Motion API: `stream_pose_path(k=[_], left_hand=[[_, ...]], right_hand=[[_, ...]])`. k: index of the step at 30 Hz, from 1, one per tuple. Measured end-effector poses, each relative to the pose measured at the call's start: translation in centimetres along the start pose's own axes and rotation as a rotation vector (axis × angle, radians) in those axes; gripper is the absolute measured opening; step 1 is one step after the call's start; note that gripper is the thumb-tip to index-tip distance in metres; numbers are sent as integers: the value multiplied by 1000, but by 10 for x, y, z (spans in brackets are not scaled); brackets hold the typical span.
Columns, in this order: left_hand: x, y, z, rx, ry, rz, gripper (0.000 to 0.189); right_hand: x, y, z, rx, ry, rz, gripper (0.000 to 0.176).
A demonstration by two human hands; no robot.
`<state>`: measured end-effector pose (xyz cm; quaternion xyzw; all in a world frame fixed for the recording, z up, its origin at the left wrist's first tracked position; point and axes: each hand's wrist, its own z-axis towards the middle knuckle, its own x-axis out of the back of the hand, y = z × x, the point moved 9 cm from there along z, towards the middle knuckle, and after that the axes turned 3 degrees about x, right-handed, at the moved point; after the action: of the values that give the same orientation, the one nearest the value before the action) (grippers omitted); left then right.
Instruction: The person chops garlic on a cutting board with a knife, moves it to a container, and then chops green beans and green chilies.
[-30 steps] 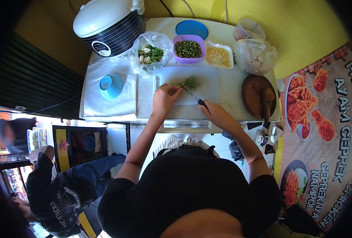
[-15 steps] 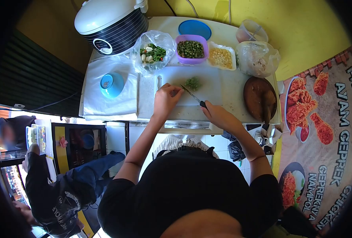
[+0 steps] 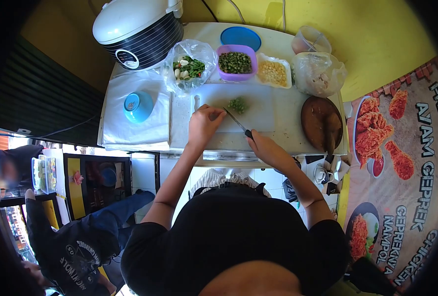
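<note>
My right hand [image 3: 268, 150] is closed round the black handle of a knife [image 3: 237, 120], whose blade points up and left over the white cutting board [image 3: 261, 116]. At the blade's tip, my left hand [image 3: 206, 124] has its fingertips pinched together; whatever is between them is too small to make out. A small heap of chopped green pieces [image 3: 237, 104] lies on the board just beyond the blade. Behind the board stands a purple container [image 3: 237, 77] filled with cut green pieces.
Along the back are a rice cooker [image 3: 152, 47], a bag of chillies and garlic [image 3: 189, 69], a tray of yellow pieces [image 3: 273, 73] and a blue lid [image 3: 240, 38]. A stone mortar [image 3: 310, 121] sits right, a blue bowl [image 3: 139, 107] left. Another person [image 3: 76, 246] is at left.
My right hand and the knife have shifted slightly to the left, toward my left hand. The left hand stays pinched near the blade tip. The other person at left has moved slightly.
</note>
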<state>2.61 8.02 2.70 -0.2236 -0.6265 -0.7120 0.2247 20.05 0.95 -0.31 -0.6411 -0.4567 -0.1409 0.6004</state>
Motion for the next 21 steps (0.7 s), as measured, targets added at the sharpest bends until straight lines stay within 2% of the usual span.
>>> stream_pose_path(k=[5,8,11,13,14,16,21], left_hand=[[3,-1,4,-12,5,77,16],[2,7,7,-50,22,153,18],[-5,14,9,-68,27,169,18],[-11,16,10,-72,24,171,18],[-13,17,11,-75,22,171,18],[-12,21,10,-71,11,177,18],[-8,20,5,-90,5,139,19]], right_hand=[[3,13,-15,16,8,92,31],[16,10,-13,74,112,233,32],[31,5,-14,-13,74,304,35],[41,16,-16,-153,130,368,37],[42,24,-14,-153,132,369,37],[41,41,-10,-151,150,558,41],[42,64,-11,-240,109,670,44]])
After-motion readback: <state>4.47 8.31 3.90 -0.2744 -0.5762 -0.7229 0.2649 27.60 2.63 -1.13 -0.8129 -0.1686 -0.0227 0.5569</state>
